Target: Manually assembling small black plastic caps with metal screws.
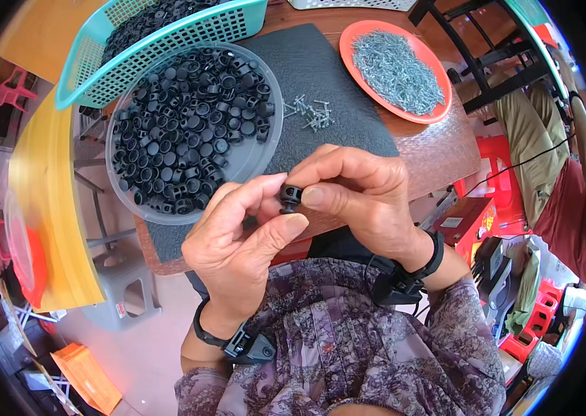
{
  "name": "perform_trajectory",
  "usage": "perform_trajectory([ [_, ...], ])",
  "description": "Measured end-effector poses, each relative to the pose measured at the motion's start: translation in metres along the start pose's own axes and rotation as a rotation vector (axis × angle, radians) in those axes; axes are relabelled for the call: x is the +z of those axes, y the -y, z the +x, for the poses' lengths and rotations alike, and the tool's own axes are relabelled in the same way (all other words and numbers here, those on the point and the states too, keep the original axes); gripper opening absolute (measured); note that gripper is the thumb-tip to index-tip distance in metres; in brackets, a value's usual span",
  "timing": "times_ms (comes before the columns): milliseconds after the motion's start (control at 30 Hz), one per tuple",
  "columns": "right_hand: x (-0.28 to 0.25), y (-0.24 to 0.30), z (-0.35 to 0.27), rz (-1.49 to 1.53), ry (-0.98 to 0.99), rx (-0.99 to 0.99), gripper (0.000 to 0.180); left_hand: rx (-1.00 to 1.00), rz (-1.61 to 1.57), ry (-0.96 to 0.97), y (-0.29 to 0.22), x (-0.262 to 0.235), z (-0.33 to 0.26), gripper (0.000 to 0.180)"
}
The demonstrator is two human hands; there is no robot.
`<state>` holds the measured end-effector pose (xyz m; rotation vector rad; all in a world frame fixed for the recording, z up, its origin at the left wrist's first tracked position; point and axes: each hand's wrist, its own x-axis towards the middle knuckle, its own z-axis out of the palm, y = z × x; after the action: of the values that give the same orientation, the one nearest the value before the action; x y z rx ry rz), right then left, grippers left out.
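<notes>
In front of my chest, over the table's near edge, my left hand (241, 229) and my right hand (366, 197) meet fingertip to fingertip. Between them is a small black plastic part (291, 195), round, with holes in its side. The right thumb and index finger pinch its upper portion. Left thumb and fingers close around its lower end, where a narrower black piece shows; whether it is separate I cannot tell. Just beyond the left hand, a clear round tub (265, 156) holds many similar black parts. A loose pile of small silvery metal pieces (317, 114) lies on the dark mat (348, 97).
A teal basket (168, 41) of black pieces stands behind the tub. An orange plate (348, 52) heaped with silvery metal pieces sits at the far right of the brown table (445, 149). A grey stool (119, 291) is at the left, a red stool (504, 184) at the right.
</notes>
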<state>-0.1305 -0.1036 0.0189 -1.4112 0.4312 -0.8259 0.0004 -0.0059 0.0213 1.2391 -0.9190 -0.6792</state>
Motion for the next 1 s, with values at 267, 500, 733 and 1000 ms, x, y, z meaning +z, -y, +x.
perform_trajectory([
  [267, -0.002, 0.003, -0.004, -0.046, 0.001, -0.022, 0.009, -0.003, 0.101, 0.051, 0.001, -0.003, 0.000, 0.032],
  [500, -0.003, 0.003, -0.004, -0.099, 0.012, -0.024, 0.007, -0.137, -0.018, 0.105, -0.003, -0.003, 0.005, 0.026],
  [733, -0.005, 0.004, -0.002, -0.021, 0.020, 0.038, 0.007, -0.279, -0.194, 0.163, -0.004, -0.006, 0.012, 0.027],
  [1000, -0.005, 0.002, -0.003, -0.051, 0.000, 0.093, 0.008, -0.315, -0.233, 0.212, -0.003, -0.007, 0.018, 0.026],
])
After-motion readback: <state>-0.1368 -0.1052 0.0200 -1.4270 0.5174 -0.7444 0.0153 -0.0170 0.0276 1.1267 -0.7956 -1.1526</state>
